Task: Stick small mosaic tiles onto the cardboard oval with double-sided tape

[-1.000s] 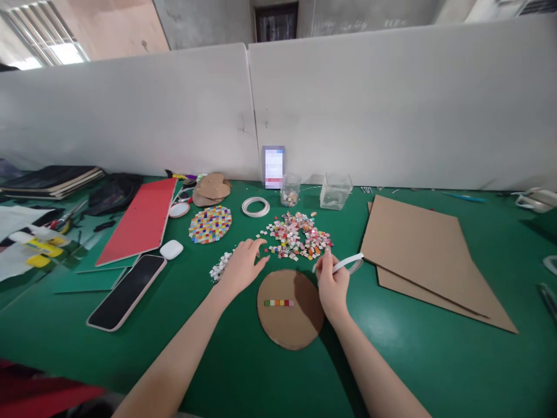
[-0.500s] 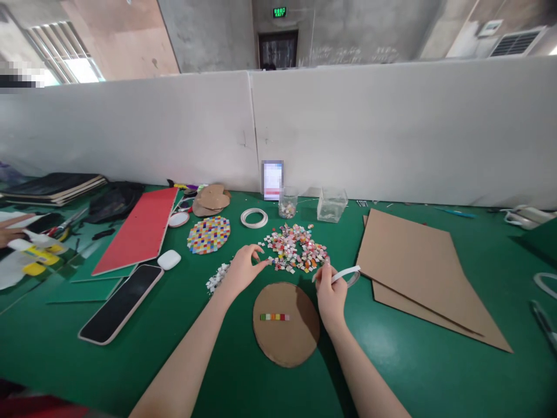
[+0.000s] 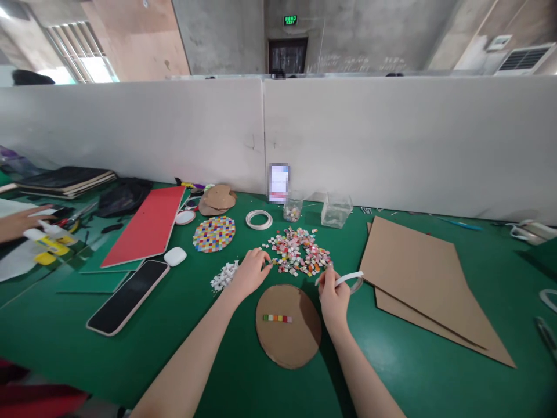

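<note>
My left hand (image 3: 251, 271) is at the left edge of a pile of small mixed-colour mosaic tiles (image 3: 300, 249). Its thumb and forefinger are pinched together; whatever is between them is too small to make out. In my right hand (image 3: 334, 295) is a strip of white tape (image 3: 351, 276), bent in a loop, held at the pile's right side. Between my forearms lies a round cardboard disc (image 3: 287, 345). A short row of coloured tiles (image 3: 277, 319) runs across its left and middle part.
White paper bits (image 3: 224, 276) lie left of the pile. Behind are a tile-covered disc (image 3: 214, 234), a white tape roll (image 3: 259, 219), a clear cup (image 3: 292, 210) and a clear box (image 3: 336, 210). Cardboard sheets (image 3: 413, 273) lie right; a phone (image 3: 128, 297) and red board (image 3: 145, 225) left. Another person's hand (image 3: 26, 223) is at far left.
My left thumb and forefinger have come together at the pile's edge. My right hand keeps its hold on the tape strip. The whole view has shifted slightly.
</note>
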`<state>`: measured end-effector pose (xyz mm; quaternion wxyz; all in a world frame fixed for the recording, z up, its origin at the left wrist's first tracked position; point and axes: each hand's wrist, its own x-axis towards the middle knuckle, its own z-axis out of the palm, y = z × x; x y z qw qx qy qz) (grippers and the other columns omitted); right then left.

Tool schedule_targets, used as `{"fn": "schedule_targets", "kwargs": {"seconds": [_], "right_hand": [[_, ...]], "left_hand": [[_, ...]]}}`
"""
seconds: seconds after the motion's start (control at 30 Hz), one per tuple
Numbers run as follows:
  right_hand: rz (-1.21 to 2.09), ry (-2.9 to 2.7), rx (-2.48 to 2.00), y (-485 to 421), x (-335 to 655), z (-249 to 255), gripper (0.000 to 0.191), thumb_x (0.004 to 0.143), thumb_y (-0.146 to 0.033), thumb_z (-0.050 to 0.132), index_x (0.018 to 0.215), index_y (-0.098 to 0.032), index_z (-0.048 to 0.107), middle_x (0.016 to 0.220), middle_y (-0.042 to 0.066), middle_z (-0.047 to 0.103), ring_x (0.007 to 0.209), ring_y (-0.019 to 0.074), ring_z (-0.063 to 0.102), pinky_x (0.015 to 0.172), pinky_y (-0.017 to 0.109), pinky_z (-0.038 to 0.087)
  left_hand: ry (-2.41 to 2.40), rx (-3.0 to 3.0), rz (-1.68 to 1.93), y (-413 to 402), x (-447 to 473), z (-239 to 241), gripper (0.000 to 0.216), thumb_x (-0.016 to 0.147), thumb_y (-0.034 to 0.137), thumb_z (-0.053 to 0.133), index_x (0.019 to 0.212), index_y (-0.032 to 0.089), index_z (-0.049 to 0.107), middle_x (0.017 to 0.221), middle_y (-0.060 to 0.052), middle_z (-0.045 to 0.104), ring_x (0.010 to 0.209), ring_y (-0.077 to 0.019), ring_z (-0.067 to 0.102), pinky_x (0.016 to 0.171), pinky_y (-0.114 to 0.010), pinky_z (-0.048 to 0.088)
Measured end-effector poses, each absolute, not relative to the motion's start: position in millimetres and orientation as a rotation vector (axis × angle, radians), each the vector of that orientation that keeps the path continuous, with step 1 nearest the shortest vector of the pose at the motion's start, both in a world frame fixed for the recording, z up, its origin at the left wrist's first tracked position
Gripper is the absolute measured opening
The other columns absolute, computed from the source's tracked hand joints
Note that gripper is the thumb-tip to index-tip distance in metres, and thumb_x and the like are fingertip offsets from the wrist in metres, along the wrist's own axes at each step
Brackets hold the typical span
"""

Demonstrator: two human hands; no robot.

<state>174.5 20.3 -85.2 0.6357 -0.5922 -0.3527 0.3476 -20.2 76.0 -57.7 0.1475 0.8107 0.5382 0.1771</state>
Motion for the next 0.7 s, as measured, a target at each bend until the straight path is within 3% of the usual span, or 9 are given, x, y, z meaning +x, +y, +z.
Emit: {"fn": "schedule_targets", "kwargs": {"seconds": [0.23, 0.47, 0.63, 0.7], "right_hand": [[0.814, -0.807, -1.350, 17, 172, -81, 0.049, 0.083, -0.059, 0.042, 0.055, -0.020, 0.042, 0.040, -0.009, 0.027, 0.035, 0.0069, 0.024, 0.035, 0.020, 0.017], [0.818, -0.822, -1.353, 17, 171, -82, 0.048, 0.084, -0.058, 0.041, 0.054, -0.020, 0.041, 0.040, -0.009, 0.026, 0.035, 0.0064, 0.023, 0.035, 0.020, 0.016], [0.810, -0.834, -1.361, 16, 170, -81, 0.049, 0.084, -0.059, 0.041, 0.054, -0.019, 0.042, 0.040, -0.009, 0.026, 0.035, 0.0062, 0.023, 0.036, 0.020, 0.016], [0.805, -0.840, -1.366, 16, 169, -80, 0.050, 0.083, -0.059, 0.042, 0.053, -0.019, 0.042, 0.040, -0.009, 0.027, 0.036, 0.0062, 0.024, 0.036, 0.020, 0.016]], "left_hand": [[1.564, 2.428, 0.476, 69, -17, -55, 0.002, 0.085, 0.016, 0.048, 0.083, 0.017, 0.047, 0.088, -0.006, 0.051, 0.088, -0.0225, 0.050, 0.077, -0.035, 0.042], [1.599, 2.344, 0.442, 64, -4, -46, 0.015, 0.080, 0.011, 0.051, 0.071, 0.018, 0.041, 0.076, -0.007, 0.053, 0.088, -0.0277, 0.054, 0.078, -0.040, 0.040], [1.410, 2.154, 0.445, 47, -9, -23, 0.019, 0.093, 0.029, 0.035, 0.080, 0.019, 0.044, 0.072, -0.003, 0.060, 0.066, -0.0170, 0.059, 0.060, -0.028, 0.043], [1.242, 2.052, 0.428, 32, -11, -12, 0.022, 0.093, 0.038, 0.035, 0.086, 0.019, 0.046, 0.078, -0.001, 0.065, 0.066, -0.0132, 0.061, 0.058, -0.023, 0.044]]}}
